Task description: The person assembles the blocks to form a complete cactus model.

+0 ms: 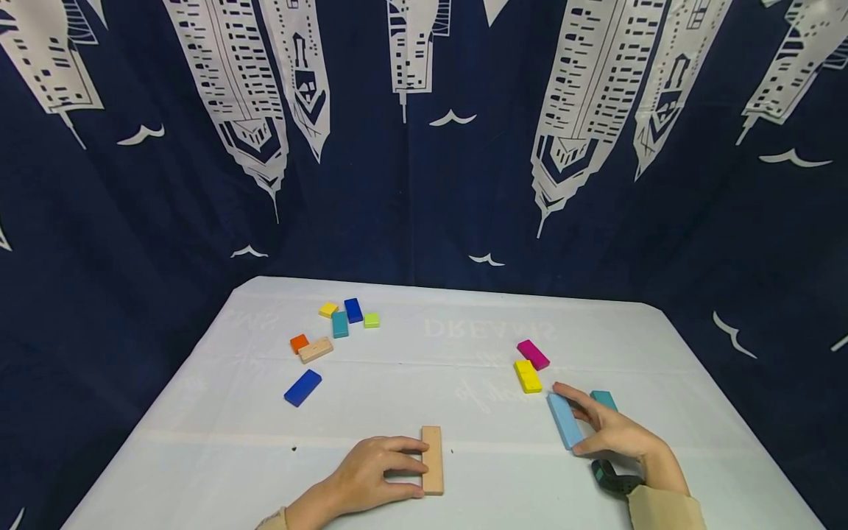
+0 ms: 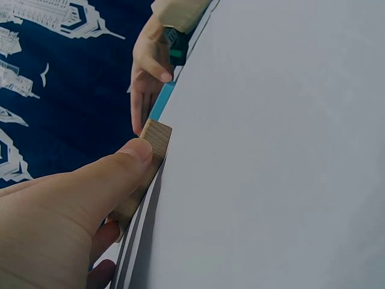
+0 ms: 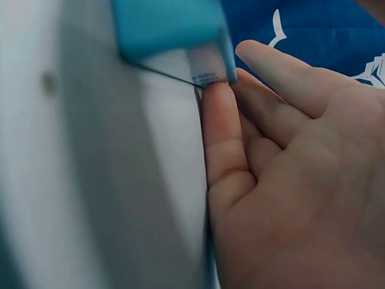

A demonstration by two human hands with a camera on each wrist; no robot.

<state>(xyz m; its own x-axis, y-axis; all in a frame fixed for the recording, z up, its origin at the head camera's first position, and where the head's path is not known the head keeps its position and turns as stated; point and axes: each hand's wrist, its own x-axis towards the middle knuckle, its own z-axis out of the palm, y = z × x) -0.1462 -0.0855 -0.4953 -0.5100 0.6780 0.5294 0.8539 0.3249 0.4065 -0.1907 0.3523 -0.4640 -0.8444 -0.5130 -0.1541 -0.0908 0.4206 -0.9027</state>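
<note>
My left hand (image 1: 371, 475) touches the left long side of a plain wooden block (image 1: 433, 461) with relaxed, spread fingertips. Its thumb (image 2: 135, 156) lies against the block near the close end. At the right, my right hand (image 1: 619, 434) holds a light blue block (image 1: 564, 421) lengthwise, index finger at the far end and thumb at the near end. In the right wrist view a finger presses the end of this blue block (image 3: 168, 27). A teal block (image 1: 603, 400) lies behind that hand, partly hidden. Just beyond the blue block are a yellow block (image 1: 528, 376) and a magenta block (image 1: 533, 354).
At the back left lie a blue block (image 1: 302, 388), a wooden block (image 1: 316, 350), an orange cube (image 1: 299, 344), a teal block (image 1: 340, 324) and several other small blocks. The white table (image 1: 397, 397) ends against a dark blue printed curtain (image 1: 411, 199).
</note>
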